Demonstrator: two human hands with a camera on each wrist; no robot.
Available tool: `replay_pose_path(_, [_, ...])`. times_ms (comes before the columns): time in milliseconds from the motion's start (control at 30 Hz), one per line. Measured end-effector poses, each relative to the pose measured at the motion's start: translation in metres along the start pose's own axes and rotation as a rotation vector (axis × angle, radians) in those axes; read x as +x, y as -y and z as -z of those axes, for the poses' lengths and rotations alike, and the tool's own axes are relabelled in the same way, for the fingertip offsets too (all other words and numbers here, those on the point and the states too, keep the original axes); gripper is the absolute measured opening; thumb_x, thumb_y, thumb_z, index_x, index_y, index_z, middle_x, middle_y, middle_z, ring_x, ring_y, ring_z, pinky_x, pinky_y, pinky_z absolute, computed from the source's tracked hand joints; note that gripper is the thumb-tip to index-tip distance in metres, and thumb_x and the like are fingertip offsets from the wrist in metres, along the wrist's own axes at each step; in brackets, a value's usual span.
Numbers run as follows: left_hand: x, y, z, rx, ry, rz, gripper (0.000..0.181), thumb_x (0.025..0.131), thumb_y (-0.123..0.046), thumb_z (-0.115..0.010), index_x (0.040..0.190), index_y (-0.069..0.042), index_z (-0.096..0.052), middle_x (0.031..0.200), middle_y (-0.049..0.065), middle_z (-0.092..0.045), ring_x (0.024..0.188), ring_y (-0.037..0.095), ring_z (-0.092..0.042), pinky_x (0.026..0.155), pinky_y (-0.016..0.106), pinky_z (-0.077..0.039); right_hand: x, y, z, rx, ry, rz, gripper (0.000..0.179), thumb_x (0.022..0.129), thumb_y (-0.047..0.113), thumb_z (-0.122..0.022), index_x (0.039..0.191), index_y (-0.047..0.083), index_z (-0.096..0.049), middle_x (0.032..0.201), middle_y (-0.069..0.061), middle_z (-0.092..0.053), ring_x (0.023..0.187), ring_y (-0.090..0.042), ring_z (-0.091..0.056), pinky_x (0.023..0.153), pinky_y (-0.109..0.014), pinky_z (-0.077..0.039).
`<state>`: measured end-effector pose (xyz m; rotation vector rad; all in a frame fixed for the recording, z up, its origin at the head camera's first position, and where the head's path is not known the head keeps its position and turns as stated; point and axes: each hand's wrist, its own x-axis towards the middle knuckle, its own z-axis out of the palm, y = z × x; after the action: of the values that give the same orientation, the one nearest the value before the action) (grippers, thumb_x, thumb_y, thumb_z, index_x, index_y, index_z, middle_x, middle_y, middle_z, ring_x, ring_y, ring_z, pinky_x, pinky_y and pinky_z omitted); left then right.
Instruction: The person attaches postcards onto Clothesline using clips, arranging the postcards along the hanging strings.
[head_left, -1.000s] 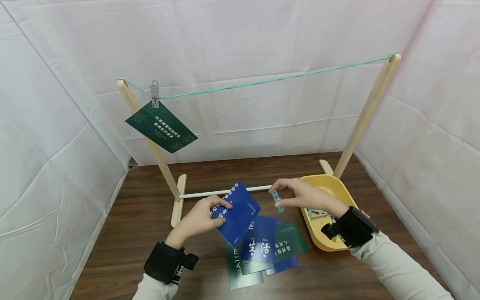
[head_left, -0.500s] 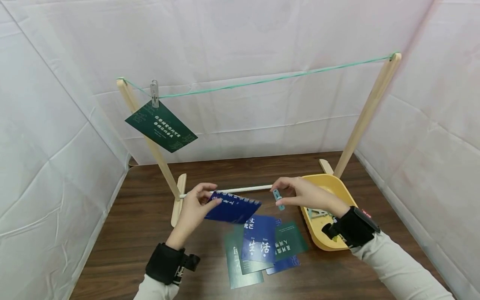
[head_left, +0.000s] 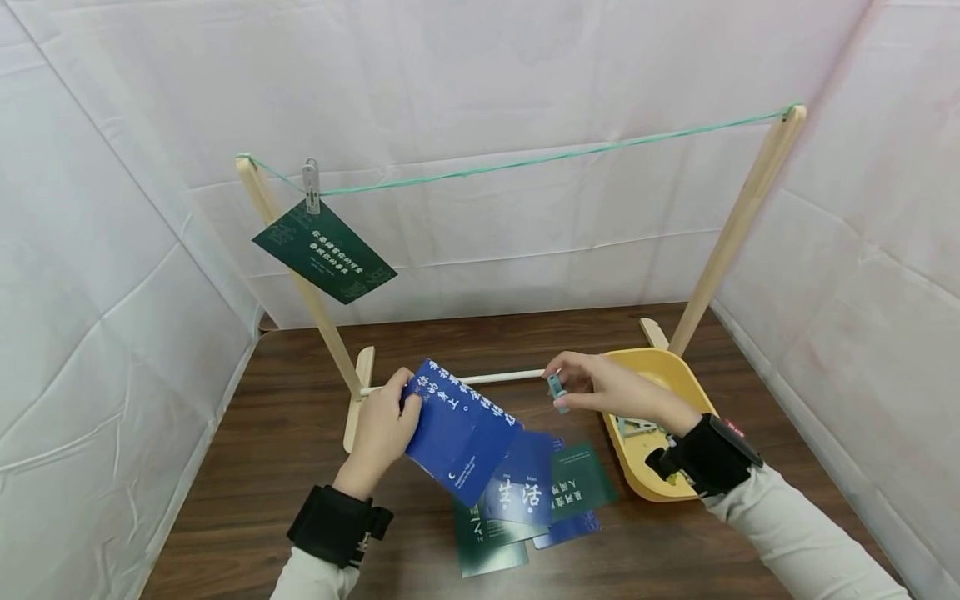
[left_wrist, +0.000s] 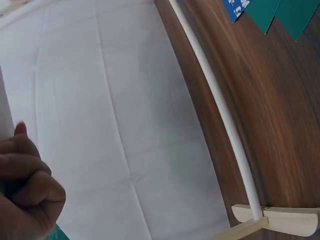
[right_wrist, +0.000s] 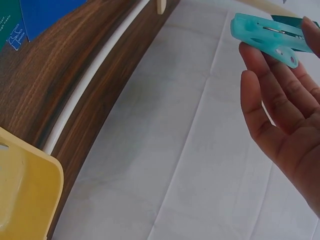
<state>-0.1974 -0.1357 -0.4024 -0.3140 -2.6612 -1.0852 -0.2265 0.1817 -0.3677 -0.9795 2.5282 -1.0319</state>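
My left hand point(head_left: 386, 425) pinches a blue card point(head_left: 461, 433) with white lettering by its left edge, tilted in front of the white bar. In the left wrist view that hand point(left_wrist: 27, 185) shows curled fingers at the lower left. My right hand point(head_left: 611, 387) holds a teal clothespin point(head_left: 557, 392) between thumb and fingers, a little right of the card. The clothespin point(right_wrist: 270, 34) is seen closely in the right wrist view, with its metal spring. Below the held card lie several overlapping cards, a blue one point(head_left: 521, 487) and a green one point(head_left: 581, 481) among them.
A green string point(head_left: 525, 165) runs between two wooden posts point(head_left: 738, 225). At its left a grey clothespin point(head_left: 311, 187) holds a dark green card point(head_left: 326, 254). A yellow tray point(head_left: 637, 479) with clothespins stands at right. A white bar point(head_left: 502, 377) joins the post bases.
My left hand has shifted its hold to the blue card's left edge. The card tipped nearly flat, then turned to show its lettered face again. The right hand has barely moved.
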Motion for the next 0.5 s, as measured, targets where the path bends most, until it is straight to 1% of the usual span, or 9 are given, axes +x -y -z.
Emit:
replay_pose_path(100, [0.0012, -0.0019, 0.0037, -0.12, 0.079, 0.028, 0.007, 0.092, -0.008, -0.051, 0.094, -0.004, -0.057, 0.065, 0.006, -0.051, 0.053, 0.011, -0.045, 0.047, 0.021, -0.035, -0.0003, -0.0003, 0.0011, 0.013, -0.012, -0.024, 0.035, 0.091, 0.018, -0.063, 0.121, 0.004, -0.052, 0.097, -0.005, -0.069, 0.083, -0.013, -0.064, 0.073, -0.025, -0.054])
replay_pose_path(200, [0.003, -0.0035, 0.0067, -0.184, 0.115, 0.042, 0.011, 0.093, -0.014, -0.059, 0.089, -0.004, -0.058, 0.069, 0.005, -0.053, 0.059, 0.011, -0.046, 0.052, 0.019, -0.037, -0.0009, -0.0015, 0.0022, 0.015, -0.028, -0.03, 0.037, 0.09, 0.018, -0.064, 0.121, 0.001, -0.051, 0.098, -0.007, -0.069, 0.083, -0.014, -0.064, 0.073, -0.025, -0.053])
replay_pose_path(233, [0.0038, -0.0036, 0.0074, -0.189, 0.117, 0.051, 0.014, 0.093, -0.016, -0.06, 0.086, -0.004, -0.058, 0.067, 0.005, -0.052, 0.059, 0.012, -0.046, 0.052, 0.019, -0.036, -0.001, -0.0013, 0.0025, 0.018, -0.031, -0.034, 0.037, 0.09, 0.018, -0.064, 0.12, 0.001, -0.051, 0.098, -0.007, -0.069, 0.084, -0.014, -0.064, 0.073, -0.025, -0.053])
replay_pose_path(300, [0.005, -0.0034, 0.0078, -0.168, 0.101, 0.075, 0.019, 0.092, -0.019, -0.062, 0.081, -0.003, -0.058, 0.064, 0.004, -0.048, 0.059, 0.013, -0.045, 0.052, 0.019, -0.035, -0.0016, -0.0013, 0.003, 0.016, -0.037, -0.031, 0.037, 0.09, 0.018, -0.064, 0.118, -0.001, -0.051, 0.098, -0.008, -0.069, 0.084, -0.015, -0.064, 0.071, -0.025, -0.053])
replay_pose_path(400, [0.0056, -0.0034, 0.0081, -0.153, 0.08, 0.123, 0.024, 0.091, -0.022, -0.063, 0.077, -0.003, -0.058, 0.061, 0.004, -0.05, 0.055, 0.012, -0.046, 0.051, 0.019, -0.036, -0.0019, -0.0014, 0.0031, 0.007, -0.04, -0.028, 0.035, 0.09, 0.019, -0.064, 0.116, -0.001, -0.052, 0.098, -0.008, -0.07, 0.083, -0.014, -0.064, 0.069, -0.024, -0.052])
replay_pose_path(467, [0.0058, -0.0032, 0.0088, -0.148, 0.06, 0.12, 0.024, 0.092, -0.022, -0.062, 0.076, -0.003, -0.059, 0.06, 0.003, -0.048, 0.054, 0.011, -0.045, 0.051, 0.019, -0.035, -0.0019, -0.0019, 0.0034, -0.007, -0.041, -0.023, 0.033, 0.09, 0.018, -0.064, 0.115, 0.001, -0.052, 0.097, -0.007, -0.07, 0.083, -0.013, -0.064, 0.069, -0.023, -0.051])
replay_pose_path(500, [0.0061, -0.0029, 0.0092, -0.152, 0.053, 0.111, 0.024, 0.092, -0.021, -0.061, 0.077, -0.003, -0.059, 0.06, 0.003, -0.05, 0.054, 0.01, -0.045, 0.05, 0.018, -0.035, -0.0016, -0.0027, 0.0034, -0.013, -0.043, -0.015, 0.033, 0.09, 0.017, -0.064, 0.115, 0.0, -0.053, 0.097, -0.007, -0.069, 0.082, -0.012, -0.064, 0.069, -0.023, -0.051])
